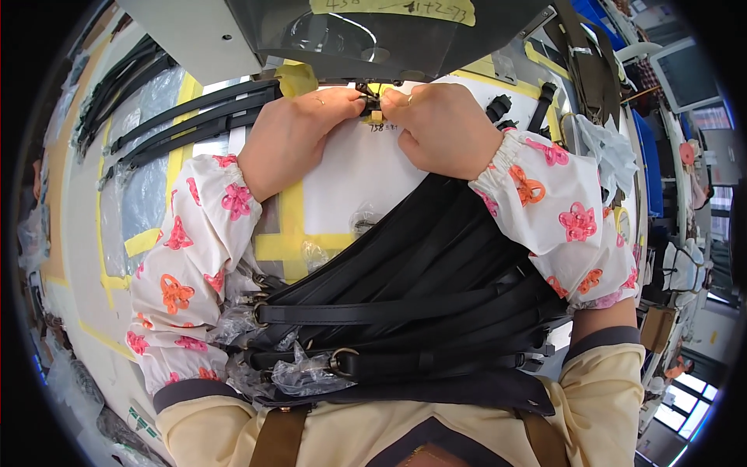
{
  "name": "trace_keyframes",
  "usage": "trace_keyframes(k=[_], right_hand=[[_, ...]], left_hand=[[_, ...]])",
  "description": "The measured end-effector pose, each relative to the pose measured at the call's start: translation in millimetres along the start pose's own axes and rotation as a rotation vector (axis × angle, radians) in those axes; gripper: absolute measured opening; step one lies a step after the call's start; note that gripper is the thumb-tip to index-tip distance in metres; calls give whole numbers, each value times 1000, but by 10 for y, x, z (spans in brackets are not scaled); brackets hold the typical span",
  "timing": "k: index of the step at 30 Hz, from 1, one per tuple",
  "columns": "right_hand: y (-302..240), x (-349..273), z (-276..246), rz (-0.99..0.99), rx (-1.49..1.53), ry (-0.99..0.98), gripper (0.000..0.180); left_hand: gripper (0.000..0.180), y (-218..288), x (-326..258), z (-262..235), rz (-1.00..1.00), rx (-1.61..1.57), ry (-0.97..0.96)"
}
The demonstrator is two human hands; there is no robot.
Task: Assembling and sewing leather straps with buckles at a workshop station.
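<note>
Landmark: white work surface [350,179] with yellow tape borders, under the sewing machine head [373,35].

Biggest item: pile of black leather straps [420,280] draped across the person's lap, at the near edge of the white work surface, fanning up toward the right forearm. Metal rings and clear plastic wrapping [299,373] sit on the strap ends at the pile's near-left side.

Both forearms in floral sleeve covers, reaching up to the far edge of the white work surface, wrists slightly bent, hands nearly meeting under the machine head.

Left hand [292,132]: knuckles up, fingers curled narrow, fingertips pinching a small dark metal strap piece [372,103]. Right hand [443,124]: mirrored pose, fingers curled tight, pinching the same piece from the other side. That piece sits at the far edge of the white work surface, just below the machine head, on a yellow tape spot.

More black straps [187,121] lie flat left of the white work surface. Containers: blue bin [650,171] right of the surface, contents can't tell.
</note>
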State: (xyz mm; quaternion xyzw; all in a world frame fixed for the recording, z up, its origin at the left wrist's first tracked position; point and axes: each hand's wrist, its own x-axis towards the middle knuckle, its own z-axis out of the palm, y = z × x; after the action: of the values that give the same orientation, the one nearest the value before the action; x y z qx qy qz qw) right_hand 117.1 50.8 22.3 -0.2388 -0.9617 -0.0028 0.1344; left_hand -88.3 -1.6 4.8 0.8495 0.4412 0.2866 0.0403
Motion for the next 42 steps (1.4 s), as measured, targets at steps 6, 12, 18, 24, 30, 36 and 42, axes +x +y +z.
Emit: trace_keyframes(k=[6, 12, 18, 24, 30, 36, 42], right_hand=[[-20, -1, -84, 68, 19, -122, 20], [11, -17, -32, 31, 29, -51, 24], [-9, -21, -67, 58, 13, -84, 25], [6, -26, 3, 22, 7, 7, 14], [43, -7, 36, -12, -16, 55, 12], [67, 6, 26, -21, -24, 74, 13], [53, 4, -25, -2, -10, -9, 19]], left_hand=[[22, 35, 20, -31, 21, 24, -51], [22, 5, 24, -4, 36, 7, -5], [21, 15, 20, -4, 1, 6, -15], [20, 15, 17, 1, -3, 11, -1], [25, 49, 37, -38, -85, 22, -81], [23, 18, 34, -30, -72, 13, -56], [22, -16, 24, 1, -39, 29, -24]])
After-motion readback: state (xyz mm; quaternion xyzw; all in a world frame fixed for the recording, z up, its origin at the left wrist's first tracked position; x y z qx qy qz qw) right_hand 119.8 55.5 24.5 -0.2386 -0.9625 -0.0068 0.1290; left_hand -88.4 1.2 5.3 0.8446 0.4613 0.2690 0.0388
